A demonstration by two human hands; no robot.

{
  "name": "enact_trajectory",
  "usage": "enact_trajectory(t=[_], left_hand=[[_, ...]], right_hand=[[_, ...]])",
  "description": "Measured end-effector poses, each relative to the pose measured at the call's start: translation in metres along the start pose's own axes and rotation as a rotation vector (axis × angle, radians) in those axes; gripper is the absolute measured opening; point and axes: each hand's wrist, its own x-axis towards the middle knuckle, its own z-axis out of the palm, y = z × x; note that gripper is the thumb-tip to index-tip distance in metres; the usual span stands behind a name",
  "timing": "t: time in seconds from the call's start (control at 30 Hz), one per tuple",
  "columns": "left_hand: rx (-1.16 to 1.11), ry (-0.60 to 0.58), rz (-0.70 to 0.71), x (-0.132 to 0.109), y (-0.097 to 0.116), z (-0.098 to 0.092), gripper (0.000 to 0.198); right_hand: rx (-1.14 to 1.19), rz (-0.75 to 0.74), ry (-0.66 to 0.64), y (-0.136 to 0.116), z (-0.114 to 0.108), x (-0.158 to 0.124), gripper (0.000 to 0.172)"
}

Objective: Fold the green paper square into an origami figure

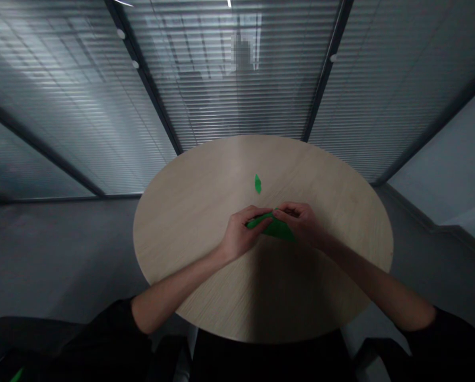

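Both my hands work over the middle of a round wooden table [205,180]. My left hand [241,232] and my right hand [296,222] pinch a folded piece of green paper [275,227] between them, their fingertips meeting along its top edge. Part of the paper is hidden by my fingers. Farther from me, a small pointed scrap of green paper [257,184] lies flat on the tabletop, apart from both hands.
Dark sleeves [102,339] cover my arms near the table's near edge. Beyond the table stands a glass partition with slatted blinds [237,95] and dark frames. Grey floor surrounds the table. A small green sliver [16,375] shows at the lower left corner.
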Motion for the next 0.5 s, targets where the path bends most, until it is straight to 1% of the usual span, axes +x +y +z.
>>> enact_trajectory(t=[0.17, 0.33, 0.5], left_hand=[[-0.013, 0.002, -0.029, 0.0005, 0.0007, -0.0003, 0.018], [-0.012, -0.004, -0.008, 0.0009, -0.0023, -0.0002, 0.018], [-0.008, 0.0, 0.026, 0.0007, -0.0036, 0.0005, 0.018]], right_hand=[[-0.006, 0.01, 0.0, 0.0011, -0.0002, 0.001, 0.029], [0.02, 0.005, 0.022, 0.0022, -0.0007, 0.003, 0.025], [0.03, 0.015, -0.027, 0.0039, -0.0023, 0.0025, 0.026]])
